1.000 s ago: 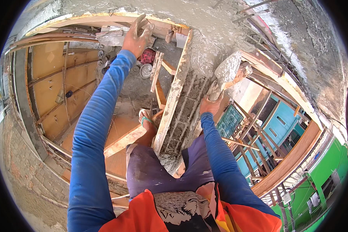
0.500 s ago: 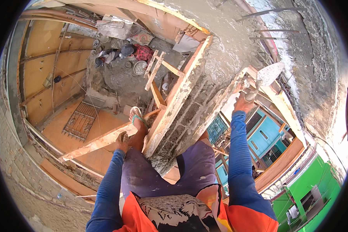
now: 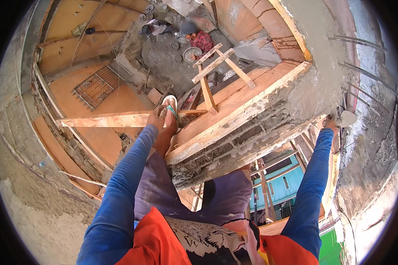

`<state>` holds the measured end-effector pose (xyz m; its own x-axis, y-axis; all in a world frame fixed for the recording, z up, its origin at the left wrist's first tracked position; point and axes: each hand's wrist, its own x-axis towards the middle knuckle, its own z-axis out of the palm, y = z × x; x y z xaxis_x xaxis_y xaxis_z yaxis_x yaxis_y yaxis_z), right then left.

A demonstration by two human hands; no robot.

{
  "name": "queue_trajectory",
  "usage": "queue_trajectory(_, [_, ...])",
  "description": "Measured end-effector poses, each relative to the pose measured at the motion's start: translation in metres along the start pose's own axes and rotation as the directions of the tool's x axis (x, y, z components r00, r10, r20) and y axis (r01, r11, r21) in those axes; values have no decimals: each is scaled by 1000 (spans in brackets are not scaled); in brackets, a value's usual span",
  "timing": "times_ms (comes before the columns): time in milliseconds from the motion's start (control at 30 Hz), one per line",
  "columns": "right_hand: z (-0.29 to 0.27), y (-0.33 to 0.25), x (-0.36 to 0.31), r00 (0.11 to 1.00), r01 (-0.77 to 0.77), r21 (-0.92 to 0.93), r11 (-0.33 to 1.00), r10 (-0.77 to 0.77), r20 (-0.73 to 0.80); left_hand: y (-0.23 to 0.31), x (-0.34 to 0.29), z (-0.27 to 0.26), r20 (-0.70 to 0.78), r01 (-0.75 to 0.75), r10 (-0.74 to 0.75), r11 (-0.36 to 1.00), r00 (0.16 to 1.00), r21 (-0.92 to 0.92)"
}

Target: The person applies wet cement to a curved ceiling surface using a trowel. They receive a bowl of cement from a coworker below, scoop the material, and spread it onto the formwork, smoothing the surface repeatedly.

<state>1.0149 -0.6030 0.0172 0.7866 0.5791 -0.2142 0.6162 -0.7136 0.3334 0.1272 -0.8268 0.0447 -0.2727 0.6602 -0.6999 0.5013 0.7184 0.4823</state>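
My left hand (image 3: 155, 118) grips a wooden beam (image 3: 108, 120) on the left, right beside my foot in a flip-flop (image 3: 171, 106), which rests on the same beam. At the right, my right hand (image 3: 329, 124) is closed round the handle of a trowel (image 3: 347, 119), its grey blade pointing right, close to the end of the formwork board. Between my legs and the far wet cement runs a concrete beam form (image 3: 234, 145), rough mortar and reinforcing bars showing inside it. A wooden board (image 3: 247, 115) edges it on the left.
Far below, two people crouch on the floor, one in a red checked shirt (image 3: 202, 42) beside a round basin (image 3: 192, 54). A timber frame (image 3: 213, 66) stands against the board. Bare steel bars (image 3: 358, 42) jut out at right. A metal grille (image 3: 97, 87) lies lower left.
The view has swung, so the scene sits differently in it. My right arm reaches farther out to the right with the trowel. My left hand stays on the beam by my foot.
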Motion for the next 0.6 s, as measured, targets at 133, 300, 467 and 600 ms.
queue_trajectory(133, [34,4,-77,949,210,-576,790,-308,-75,8,-21,-2,65,100,-95,992,993,-75])
queue_trajectory(300, [74,1,-250,935,266,-260,928,-314,-163,0,-40,15,75,74,-66,992,995,-105])
queue_trajectory(467, [116,-6,-360,936,296,157,942,-254,-244,-53,2,21,110,83,-63,979,992,-189])
queue_trajectory(600, [75,-36,-368,998,37,735,677,9,-58,-95,43,22,15,20,-18,985,1000,-170])
